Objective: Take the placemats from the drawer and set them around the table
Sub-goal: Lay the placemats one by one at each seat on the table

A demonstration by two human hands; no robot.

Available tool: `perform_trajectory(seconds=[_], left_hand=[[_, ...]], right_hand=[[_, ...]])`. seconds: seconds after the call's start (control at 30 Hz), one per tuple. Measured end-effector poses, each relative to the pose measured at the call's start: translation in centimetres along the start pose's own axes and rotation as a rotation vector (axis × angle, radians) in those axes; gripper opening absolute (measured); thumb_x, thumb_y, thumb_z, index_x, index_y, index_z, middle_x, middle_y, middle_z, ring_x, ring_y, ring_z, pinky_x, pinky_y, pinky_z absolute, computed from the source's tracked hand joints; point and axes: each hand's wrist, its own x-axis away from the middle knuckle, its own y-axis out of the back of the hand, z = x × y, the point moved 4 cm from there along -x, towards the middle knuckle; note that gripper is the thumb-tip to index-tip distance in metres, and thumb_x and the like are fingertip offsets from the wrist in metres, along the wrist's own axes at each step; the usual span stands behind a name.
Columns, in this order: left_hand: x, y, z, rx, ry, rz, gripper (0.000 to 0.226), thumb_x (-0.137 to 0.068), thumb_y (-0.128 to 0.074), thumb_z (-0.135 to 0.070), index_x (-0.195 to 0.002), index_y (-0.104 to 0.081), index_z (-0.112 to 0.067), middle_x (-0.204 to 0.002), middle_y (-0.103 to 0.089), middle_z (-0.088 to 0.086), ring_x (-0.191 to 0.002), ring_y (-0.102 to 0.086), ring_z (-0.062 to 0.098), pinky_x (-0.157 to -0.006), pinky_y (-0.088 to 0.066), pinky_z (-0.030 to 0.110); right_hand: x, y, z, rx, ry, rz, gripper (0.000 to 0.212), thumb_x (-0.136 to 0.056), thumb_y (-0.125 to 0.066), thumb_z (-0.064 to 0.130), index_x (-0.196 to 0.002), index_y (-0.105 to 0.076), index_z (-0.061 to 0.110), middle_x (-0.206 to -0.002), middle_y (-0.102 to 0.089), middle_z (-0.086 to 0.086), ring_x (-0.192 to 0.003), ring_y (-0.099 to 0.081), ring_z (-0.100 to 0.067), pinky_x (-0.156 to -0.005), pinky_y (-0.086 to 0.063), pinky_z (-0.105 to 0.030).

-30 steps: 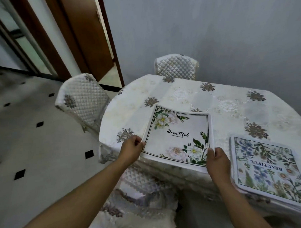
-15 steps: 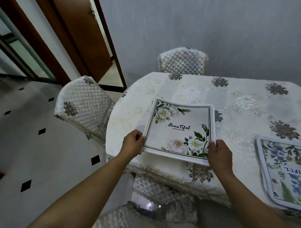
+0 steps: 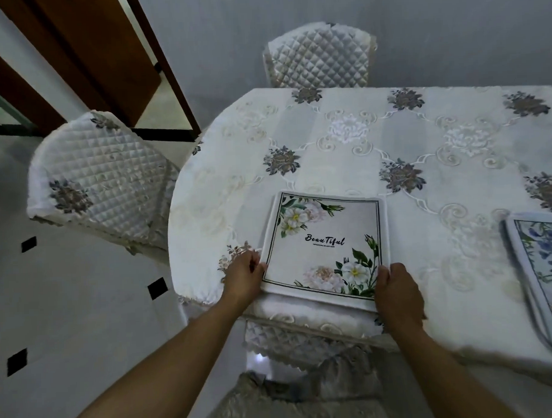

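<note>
A white placemat (image 3: pixel 324 243) printed with white flowers and the word "Beautiful" lies flat on the table (image 3: pixel 344 150), near its front edge. My left hand (image 3: pixel 244 274) pinches its near left corner. My right hand (image 3: pixel 396 290) grips its near right corner, thumb on top. A second placemat (image 3: pixel 542 262), with blue flowers, lies at the table's right side and runs out of view.
The table wears a cream embroidered cloth with dark flower motifs. Quilted chairs stand at the far side (image 3: pixel 319 55), at the left end (image 3: pixel 101 180), and tucked under the front edge (image 3: pixel 293 392). A brown door (image 3: pixel 100 49) is open at the back left.
The placemat was held curled just above the cloth; both hands have lowered it, and it now lies flat near the front edge. The view has shifted right and closer.
</note>
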Motion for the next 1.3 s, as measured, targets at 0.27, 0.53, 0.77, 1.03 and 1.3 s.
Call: perform_trajectory(seconds=[0.27,0.53,0.77,1.03,1.3], left_hand=[[-0.4,-1.4,1.8,-0.147,-0.177,-0.059,0.014,-0.086,-0.061,-0.017,-0.077,-0.054,-0.008,-0.072,-0.058,0.01,-0.072,-0.053,0.032,-0.065,-0.044,0.044],[2.0,-2.6,3.0,-0.246,-0.337,-0.089,0.044,-0.085,-0.062,-0.019,-0.125,-0.051,-0.004,-0.115,-0.056,0.016,-0.104,-0.049,0.033,-0.093,-0.041,0.044],[2.6,-2.5,3.7,-0.187,-0.346,-0.05,0.052,-0.094,-0.052,-0.013,-0.143,-0.039,-0.003,-0.144,-0.046,0.016,-0.134,-0.04,0.03,-0.114,-0.029,0.043],[-1.8,-3.2,1.9,-0.228,-0.373,-0.036,0.052,-0.097,-0.039,-0.024,-0.142,-0.04,0.002,-0.15,-0.039,0.022,-0.142,-0.03,0.035,-0.119,-0.018,0.041],[-4.9,-7.3,0.7,-0.525,-0.48,0.136,0.07,-0.099,-0.02,-0.051,-0.154,-0.007,-0.008,-0.163,-0.004,0.016,-0.149,0.006,0.029,-0.12,0.003,0.042]], right_hand=[[1.4,-2.6,-1.1,0.168,-0.081,-0.146,0.025,-0.098,-0.044,0.031,-0.09,-0.049,0.008,-0.091,-0.06,-0.024,-0.077,-0.059,-0.041,-0.061,-0.04,-0.041],[2.5,-7.0,8.3,0.265,0.306,0.013,0.063,-0.096,-0.035,0.037,-0.149,-0.03,0.002,-0.156,-0.027,-0.024,-0.145,-0.02,-0.039,-0.117,-0.013,-0.054],[4.3,-16.8,17.4,0.322,0.545,0.364,0.063,-0.1,-0.028,0.038,-0.155,-0.013,0.01,-0.164,-0.009,-0.013,-0.151,0.004,-0.029,-0.117,0.008,-0.055],[3.2,-16.0,13.7,0.355,0.617,0.333,0.063,-0.1,-0.026,0.04,-0.155,-0.018,0.01,-0.162,-0.017,-0.012,-0.151,-0.005,-0.028,-0.121,-0.001,-0.049],[-1.5,-7.4,2.5,0.421,0.426,0.204,0.069,-0.096,-0.02,0.044,-0.155,-0.014,0.009,-0.163,-0.013,-0.013,-0.151,-0.006,-0.027,-0.121,-0.002,-0.041]])
